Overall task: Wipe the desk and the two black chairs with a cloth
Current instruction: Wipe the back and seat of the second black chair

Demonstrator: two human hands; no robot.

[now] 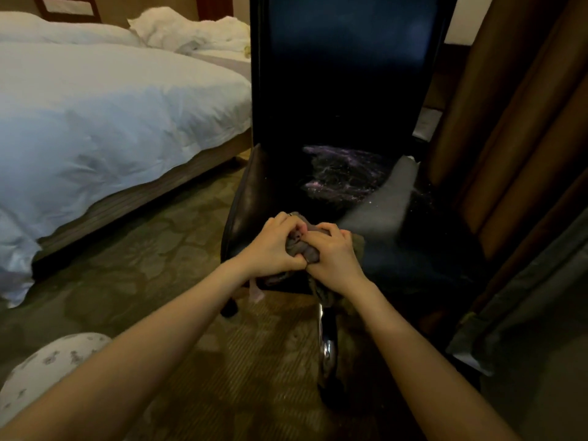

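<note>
A black chair (350, 90) with a tall back stands in front of me, its seat showing a dusty, speckled patch near the back. Over the seat's front edge I hold a bunched grey cloth (302, 248) between both hands. My left hand (273, 246) grips the cloth's left side with curled fingers. My right hand (331, 256) grips its right side, thumb touching the left hand. Part of the cloth hangs down below my hands. The desk and a second chair are not in view.
A bed (111, 106) with a white duvet stands to the left, with a strip of patterned carpet (165, 249) between it and the chair. Brown curtains (509, 122) hang close on the right. A chrome chair leg (327, 345) shows below my hands.
</note>
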